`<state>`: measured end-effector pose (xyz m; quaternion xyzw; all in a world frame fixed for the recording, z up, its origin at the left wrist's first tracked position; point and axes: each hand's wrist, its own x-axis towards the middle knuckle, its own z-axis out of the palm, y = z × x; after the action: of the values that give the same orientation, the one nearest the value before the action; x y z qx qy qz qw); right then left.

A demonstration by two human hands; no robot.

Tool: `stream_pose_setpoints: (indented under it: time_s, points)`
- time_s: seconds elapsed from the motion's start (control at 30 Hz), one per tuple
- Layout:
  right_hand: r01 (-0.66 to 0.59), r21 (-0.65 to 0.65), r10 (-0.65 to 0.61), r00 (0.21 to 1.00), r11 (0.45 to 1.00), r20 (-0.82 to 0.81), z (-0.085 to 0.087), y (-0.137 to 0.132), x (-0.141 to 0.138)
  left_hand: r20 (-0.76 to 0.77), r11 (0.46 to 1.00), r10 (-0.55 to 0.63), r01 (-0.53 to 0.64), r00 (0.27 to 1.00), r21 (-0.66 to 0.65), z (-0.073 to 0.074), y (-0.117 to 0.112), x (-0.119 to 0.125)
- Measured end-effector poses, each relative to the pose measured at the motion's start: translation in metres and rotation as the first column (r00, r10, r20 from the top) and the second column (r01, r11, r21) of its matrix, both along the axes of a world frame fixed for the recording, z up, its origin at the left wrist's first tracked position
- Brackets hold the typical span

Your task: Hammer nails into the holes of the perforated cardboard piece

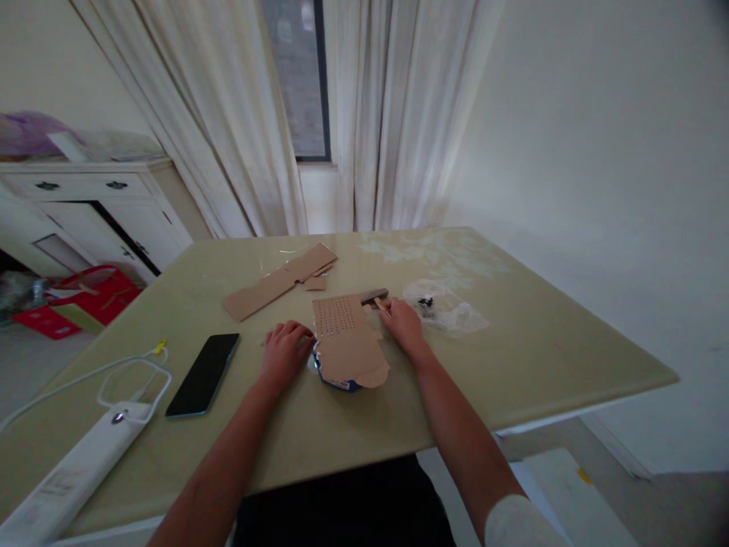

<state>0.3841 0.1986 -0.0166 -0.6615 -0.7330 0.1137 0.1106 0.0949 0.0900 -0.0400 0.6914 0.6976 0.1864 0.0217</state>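
Observation:
A flattened brown cardboard piece [347, 342] with a grid of small holes lies on the table in front of me, over something blue and white at its near end. My left hand [285, 351] rests at its left edge with fingers curled against it. My right hand [403, 323] sits at its far right corner, fingers pinched on a small wooden stick [380, 305] beside a dark flat piece [374, 295].
A long folded cardboard strip [279, 281] lies farther back on the beige table [529, 357]. A clear plastic bag [447, 308] with small dark parts is right of my hand. A black phone [203, 374], a white cable and a white box [74, 471] lie at left.

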Motion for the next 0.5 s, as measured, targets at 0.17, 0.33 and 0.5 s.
stream_pose_setpoints:
  time_s: [0.17, 0.33, 0.5]
  points:
    - [-0.015, 0.006, 0.016, 1.000, 1.000, -0.011, 0.001, 0.000, 0.001, -0.010, 0.995, 0.094, -0.094, 0.996, -0.015, -0.003, 0.018, -0.012]
    - [0.025, 0.065, -0.020, 0.996, 0.998, -0.082, 0.010, 0.001, 0.004, -0.029, 0.990, 0.141, -0.141, 0.990, -0.014, -0.002, 0.033, -0.021]
    - [0.078, 0.234, -0.029, 0.978, 0.969, -0.205, 0.029, 0.000, 0.018, 0.023, 0.988, 0.152, -0.153, 0.988, 0.016, 0.001, 0.039, -0.018]
